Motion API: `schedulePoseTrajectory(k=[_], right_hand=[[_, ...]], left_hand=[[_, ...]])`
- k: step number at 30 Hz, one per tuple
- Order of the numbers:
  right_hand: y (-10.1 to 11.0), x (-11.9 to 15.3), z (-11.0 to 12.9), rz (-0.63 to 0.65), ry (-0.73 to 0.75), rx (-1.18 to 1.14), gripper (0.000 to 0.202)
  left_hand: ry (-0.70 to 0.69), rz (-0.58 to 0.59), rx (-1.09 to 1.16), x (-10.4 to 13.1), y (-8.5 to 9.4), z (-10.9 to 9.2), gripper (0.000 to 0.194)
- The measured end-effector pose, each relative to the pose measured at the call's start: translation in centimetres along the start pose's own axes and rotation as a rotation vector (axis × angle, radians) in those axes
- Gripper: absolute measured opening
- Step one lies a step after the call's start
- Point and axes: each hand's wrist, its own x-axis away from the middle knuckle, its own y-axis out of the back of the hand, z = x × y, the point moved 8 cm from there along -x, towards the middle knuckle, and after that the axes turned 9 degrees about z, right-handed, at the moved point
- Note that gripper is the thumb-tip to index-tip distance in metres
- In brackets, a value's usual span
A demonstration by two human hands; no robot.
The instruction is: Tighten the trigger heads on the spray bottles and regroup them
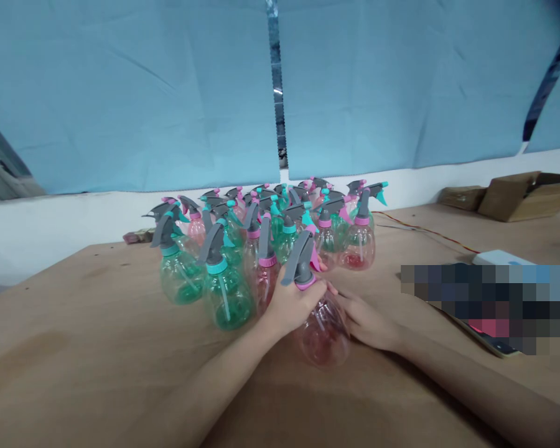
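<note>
The left hand has its fingers curled narrow around the neck of a pink spray bottle, just under the grey trigger head and pink collar, thumb lying along the shoulder. The right hand lies flatter, fingers loosely spread against the bottle's round belly from the 3 o'clock side, steadying more than clamping. The bottle stands upright near the middle of the wooden table, nearest the person. It looks like thin clear plastic and empty, so probably light, a little springy under a squeeze and smooth enough to slip; the neck below the collar seems the surest place to take it, with the belly for support. At 11 to 12 o'clock of it, close by, stands a packed cluster of green and pink spray bottles. Cardboard boxes sit far off at 2 o'clock
</note>
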Motion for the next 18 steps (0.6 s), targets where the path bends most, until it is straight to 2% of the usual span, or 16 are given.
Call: schedulePoseTrajectory(k=[3, 5, 8, 10, 11, 15, 18], right_hand=[[1.3, 0.4, 0.5, -0.120, -0.015, -0.143, 0.032], [1.4, 0.7, 1.1, -0.134, 0.023, -0.272, 0.038], [0.5, 0.7, 2.1, -0.062, 0.131, -0.428, 0.072], [0.0, 0.6, 2.2, -0.049, 0.137, -0.460, 0.094], [-0.2, 0.5, 2.0, -0.053, 0.118, -0.456, 0.099], [-0.1, 0.2, 2.0, -0.037, 0.105, -0.455, 0.092], [1.0, 0.3, 2.0, -0.056, 0.129, -0.397, 0.081]], left_hand=[[-0.017, 0.016, -0.042, 0.0, -0.3, -0.1, 0.017], [-0.031, -0.013, -0.070, 0.0, -0.4, 0.0, 0.021], [-0.072, -0.096, -0.125, 0.2, -0.3, -0.1, 0.027], [-0.125, -0.107, -0.182, 0.3, -0.5, -0.4, 0.040], [-0.157, -0.093, -0.214, 0.3, -0.8, -0.6, 0.049], [-0.250, -0.059, -0.328, 1.3, -1.7, -0.9, 0.074], [-0.252, -0.046, -0.412, 2.9, -2.2, 0.2, 0.081]])
